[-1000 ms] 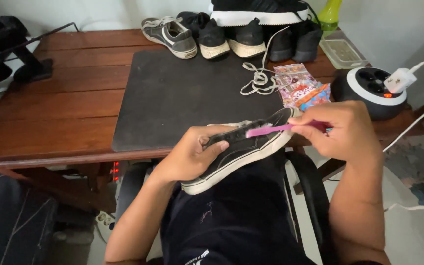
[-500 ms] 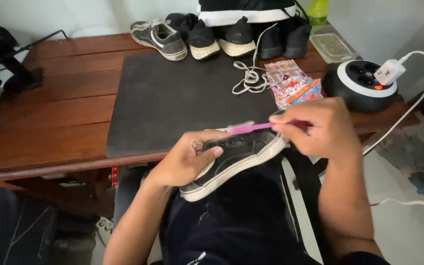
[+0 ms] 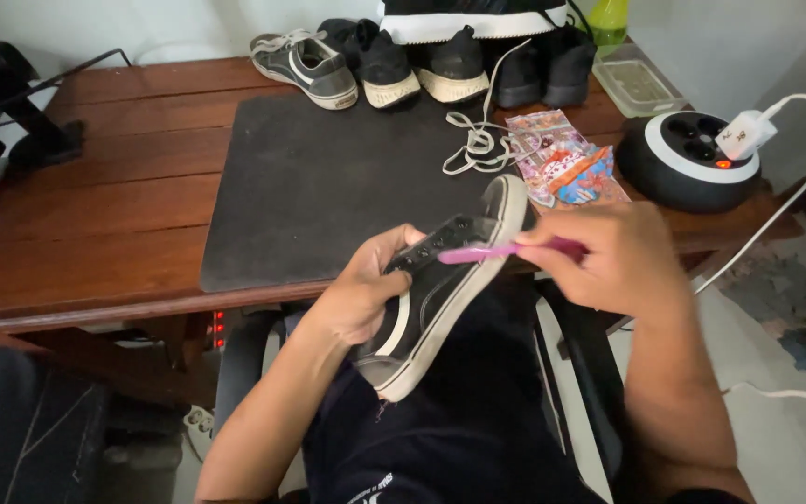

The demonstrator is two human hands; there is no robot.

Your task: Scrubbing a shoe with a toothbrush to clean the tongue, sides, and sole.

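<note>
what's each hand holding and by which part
The left hand grips the black sneaker around its middle. The right hand pinches the pink toothbrush by its handle end.

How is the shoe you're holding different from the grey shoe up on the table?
The black shoe is in the left hand, tilted above the lap, laces out; the grey shoe stands flat on the table, laced. The black one is being brushed with a pink toothbrush; the grey one is untouched. Both have pale soles.
</note>
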